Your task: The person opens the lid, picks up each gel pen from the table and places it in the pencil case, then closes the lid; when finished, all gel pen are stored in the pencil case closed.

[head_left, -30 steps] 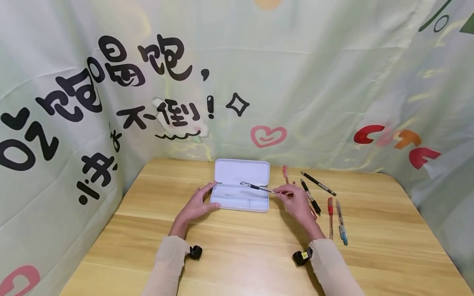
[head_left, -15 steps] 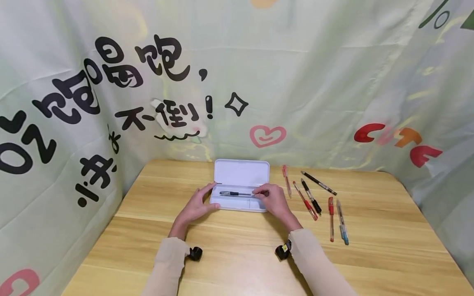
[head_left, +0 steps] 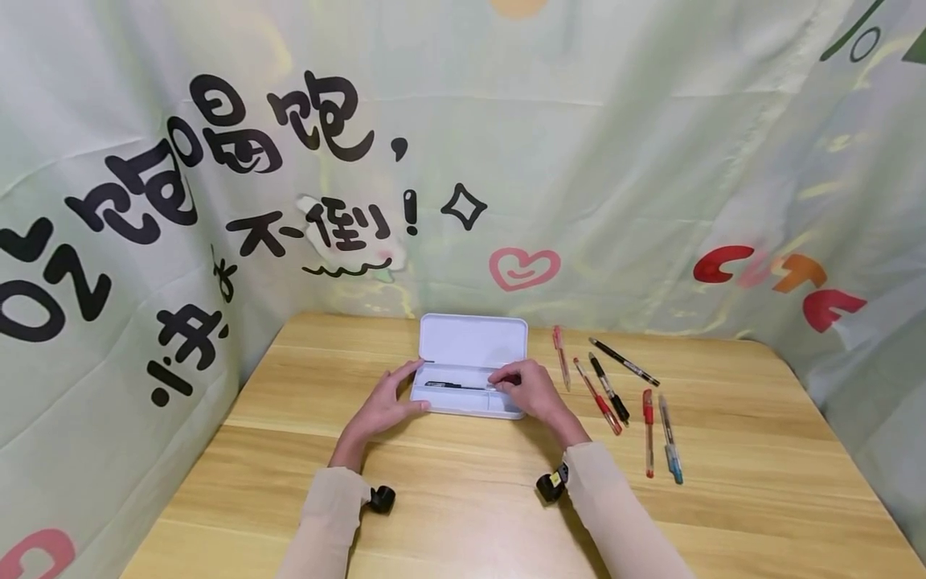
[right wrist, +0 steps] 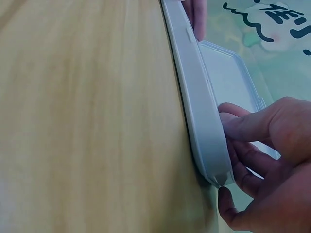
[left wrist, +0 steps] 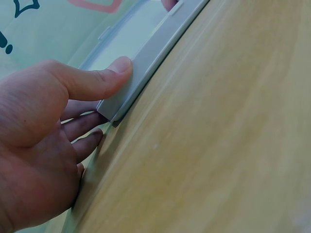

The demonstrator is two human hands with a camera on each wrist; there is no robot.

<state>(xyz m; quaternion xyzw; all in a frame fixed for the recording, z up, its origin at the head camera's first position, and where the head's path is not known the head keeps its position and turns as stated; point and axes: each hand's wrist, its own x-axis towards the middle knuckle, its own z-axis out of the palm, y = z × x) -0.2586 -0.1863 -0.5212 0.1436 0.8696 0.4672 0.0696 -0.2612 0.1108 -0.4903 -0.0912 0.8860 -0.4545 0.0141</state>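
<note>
A white pencil case (head_left: 473, 338) stands on the table with its lid raised. At its left end my left hand (head_left: 382, 402) holds the case, thumb (left wrist: 114, 77) over the front edge and fingers at the side. A black gel pen (head_left: 452, 386) lies in the long compartment, its cap end to the left. My right hand (head_left: 534, 390) pinches the pen's right end over the case. In the right wrist view the right thumb and fingers (right wrist: 243, 124) reach over the case's rim; the pen is hidden there.
Right of the case lie several pens: a pink-capped pen (head_left: 560, 358), a red pen (head_left: 597, 396), two black pens (head_left: 609, 388), another red pen (head_left: 648, 434) and a blue-capped pen (head_left: 670, 441). A printed curtain (head_left: 615, 177) hangs behind the wooden table (head_left: 463, 498).
My right hand has moved left and lowered the black gel pen into the case, shifting it slightly toward the front of the compartment. The left hand stays on the case.
</note>
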